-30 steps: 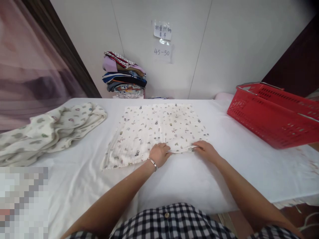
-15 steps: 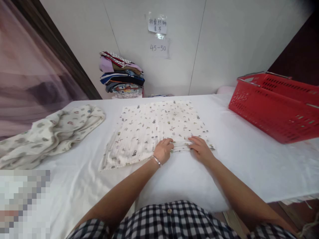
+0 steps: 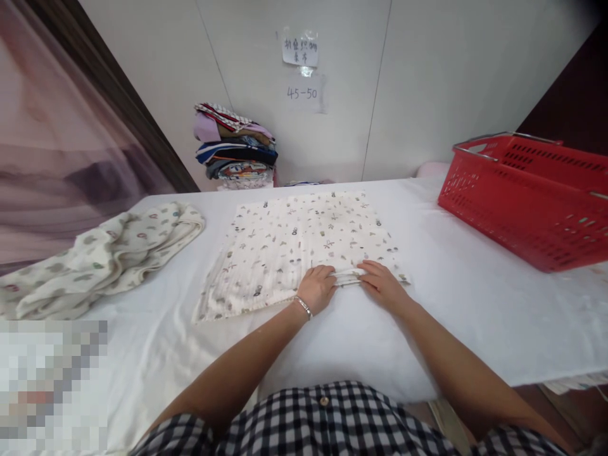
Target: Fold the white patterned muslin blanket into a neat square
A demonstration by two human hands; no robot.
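Both hands have drawn closer together: left hand (image 3: pixel 319 288) and right hand (image 3: pixel 382 286), fingers curled, pinch the near hem of the cloth (image 3: pixel 294 240). It lies flat mid-table (image 3: pixel 451 316), long axis left-right. A blanket (image 3: pixel 104 259) lies well left, a basket (image 3: pixel 522 196) right and a clothes stack (image 3: pixel 235 149) beyond.

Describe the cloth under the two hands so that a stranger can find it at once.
On the white-covered table, look between the red plastic basket at right and the crumpled cream blotched cloth at left. There lies the square white muslin cloth with tiny dark prints, left hand and right hand on its near edge. Only it is spread flat.
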